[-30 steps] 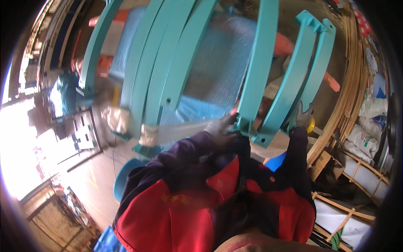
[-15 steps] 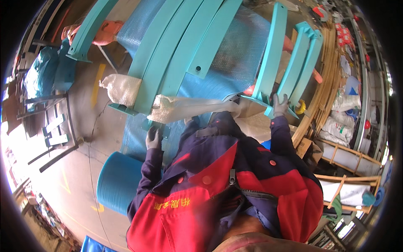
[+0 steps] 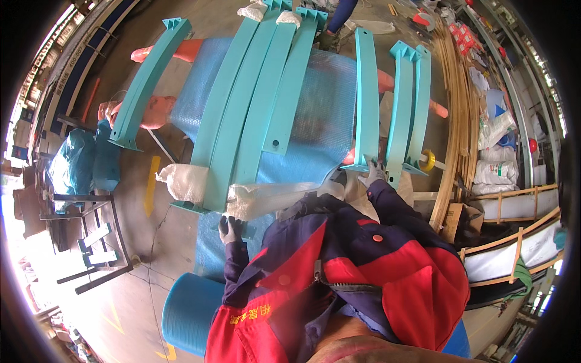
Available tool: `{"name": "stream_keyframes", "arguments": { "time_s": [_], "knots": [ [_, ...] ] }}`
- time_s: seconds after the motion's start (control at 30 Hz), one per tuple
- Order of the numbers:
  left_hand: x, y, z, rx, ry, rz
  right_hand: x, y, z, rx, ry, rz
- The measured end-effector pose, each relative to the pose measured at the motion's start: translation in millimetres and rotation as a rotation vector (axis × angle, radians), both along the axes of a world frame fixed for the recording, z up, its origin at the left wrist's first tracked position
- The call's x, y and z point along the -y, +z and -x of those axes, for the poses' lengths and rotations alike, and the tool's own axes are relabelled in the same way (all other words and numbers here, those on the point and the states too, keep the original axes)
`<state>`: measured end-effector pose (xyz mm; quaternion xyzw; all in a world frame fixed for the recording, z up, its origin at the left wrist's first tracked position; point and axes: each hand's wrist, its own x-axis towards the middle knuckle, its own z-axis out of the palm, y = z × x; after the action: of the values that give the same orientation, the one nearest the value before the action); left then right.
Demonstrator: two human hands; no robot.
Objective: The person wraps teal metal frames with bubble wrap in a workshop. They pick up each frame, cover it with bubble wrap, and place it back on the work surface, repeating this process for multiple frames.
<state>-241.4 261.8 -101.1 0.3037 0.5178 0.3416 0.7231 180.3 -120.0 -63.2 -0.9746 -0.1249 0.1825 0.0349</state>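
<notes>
My left hand [image 3: 229,230], in a grey glove with dark fingertips, is raised with its fingers apart. It is beside a teal end plate [image 3: 249,231] at the near end of the middle beams, below a piece of white bubble wrap [image 3: 254,201]. My gloved right hand [image 3: 374,174] has its fingers spread at the foot of a single teal beam [image 3: 366,97], next to its flanged end. Right of it stands a pair of teal beams [image 3: 400,115] with flanged ends. Several long teal beams [image 3: 242,91] lie side by side in the middle, over blue bubble wrap [image 3: 324,103].
Another teal beam [image 3: 148,85] lies on orange-wrapped supports [image 3: 160,112] at left. A blue wrap roll [image 3: 187,311] is near my left arm. Yellow tape [image 3: 428,160] sits by the right pair. Wooden strips [image 3: 463,121] run along the right. A person's dark blue limb [image 3: 342,15] shows at the far side.
My right hand has moved left, from the pair of beams to the single beam's foot. My left hand appears lower beside its plate. The view has tilted, bringing the beams' far ends into sight.
</notes>
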Motion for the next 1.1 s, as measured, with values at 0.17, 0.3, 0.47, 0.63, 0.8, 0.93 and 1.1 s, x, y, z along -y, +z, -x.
{"name": "stream_keyframes", "arguments": {
  "time_s": [0.17, 0.3, 0.47, 0.63, 0.8, 0.93, 1.1],
  "knots": [
    [17, 22, -28, -0.003, -0.173, -0.012, 0, -23, -5, 0.083, -0.054, -0.072],
    [27, 32, -31, -0.133, -0.362, 0.077, 2, -35, -8, 0.083, -0.091, -0.043],
    [38, 32, -17, -0.201, -0.61, 0.093, 1, -40, -10, 0.124, -0.098, 0.0],
    [42, 23, 9, -0.279, -0.704, 0.076, 4, -46, -17, 0.163, -0.011, 0.054],
    [39, 17, 39, -0.311, -0.637, 0.087, 1, -50, -21, 0.069, -0.104, 0.07],
    [36, 13, 54, -0.342, -0.618, 0.134, -7, -44, -18, 0.08, -0.14, 0.102],
    [35, 7, 63, -0.286, -0.606, 0.144, -13, -37, -15, 0.038, -0.143, 0.164]
  ]
}}
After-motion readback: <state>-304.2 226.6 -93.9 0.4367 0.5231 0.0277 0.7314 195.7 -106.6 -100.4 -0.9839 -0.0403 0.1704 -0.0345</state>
